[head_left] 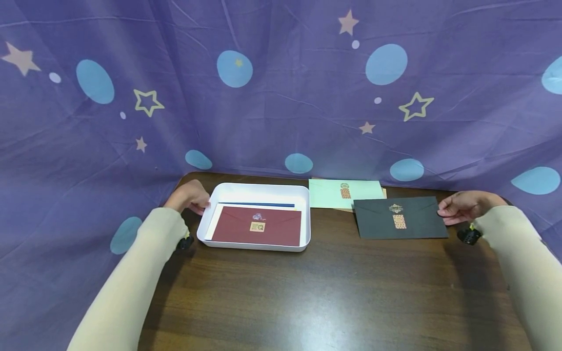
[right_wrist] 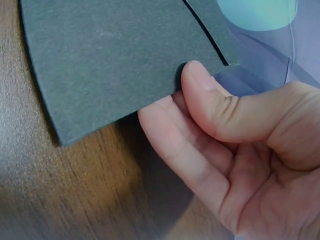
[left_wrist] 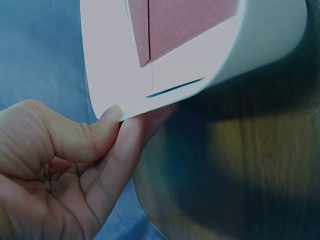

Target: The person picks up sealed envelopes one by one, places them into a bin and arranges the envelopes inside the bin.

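My left hand (head_left: 193,196) pinches the left rim of a white tray (head_left: 254,188), thumb on top and fingers beneath in the left wrist view. Inside the tray lies a dark red envelope (head_left: 232,229) with a gold label, over a white paper item (head_left: 215,223) and something with a blue edge (head_left: 256,204). At the right, my right hand (head_left: 467,205) pinches the short right edge of a black envelope (head_left: 377,222), thumb above and fingers under it in the right wrist view. The black envelope's upper left corner overlaps a mint green envelope (head_left: 325,192).
The mint green envelope lies at the table's back edge, just right of the tray, with tan paper (head_left: 385,193) peeking out from under it. A purple patterned cloth (head_left: 281,97) hangs behind the brown wooden table (head_left: 263,297).
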{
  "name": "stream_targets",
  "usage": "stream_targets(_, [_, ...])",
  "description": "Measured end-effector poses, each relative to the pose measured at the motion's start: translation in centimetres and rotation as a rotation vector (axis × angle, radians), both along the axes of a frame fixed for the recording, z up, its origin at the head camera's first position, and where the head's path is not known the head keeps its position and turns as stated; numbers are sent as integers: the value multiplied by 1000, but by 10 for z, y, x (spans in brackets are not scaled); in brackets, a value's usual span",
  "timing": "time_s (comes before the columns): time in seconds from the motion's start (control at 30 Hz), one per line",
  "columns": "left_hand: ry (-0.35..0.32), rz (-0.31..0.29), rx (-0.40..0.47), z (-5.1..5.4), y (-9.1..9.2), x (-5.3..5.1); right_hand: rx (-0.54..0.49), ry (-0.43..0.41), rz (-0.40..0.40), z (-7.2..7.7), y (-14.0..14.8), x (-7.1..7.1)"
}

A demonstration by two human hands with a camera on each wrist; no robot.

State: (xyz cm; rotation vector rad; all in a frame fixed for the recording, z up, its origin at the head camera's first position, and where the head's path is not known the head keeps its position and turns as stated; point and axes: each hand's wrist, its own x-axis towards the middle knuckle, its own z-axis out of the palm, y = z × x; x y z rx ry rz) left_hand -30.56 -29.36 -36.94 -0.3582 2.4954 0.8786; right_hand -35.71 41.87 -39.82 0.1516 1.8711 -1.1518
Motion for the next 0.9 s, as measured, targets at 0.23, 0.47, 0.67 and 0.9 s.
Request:
stream_targets(0.23, [-7, 11, -2, 0, 0, -2, -83, -13, 38, -1, 3, -3])
stream_targets(0.47, [1, 4, -18, -1, 1, 0, -125, -24, 34, 3, -2, -5])
stream_targets(0.67, [-3, 11, -29, -4, -1, -4, -141, -20, 41, 6, -7, -9])
stream_targets(0.9, [-5, 7, -31, -2, 1, -2, -226, -15, 98, 9, -10, -13])
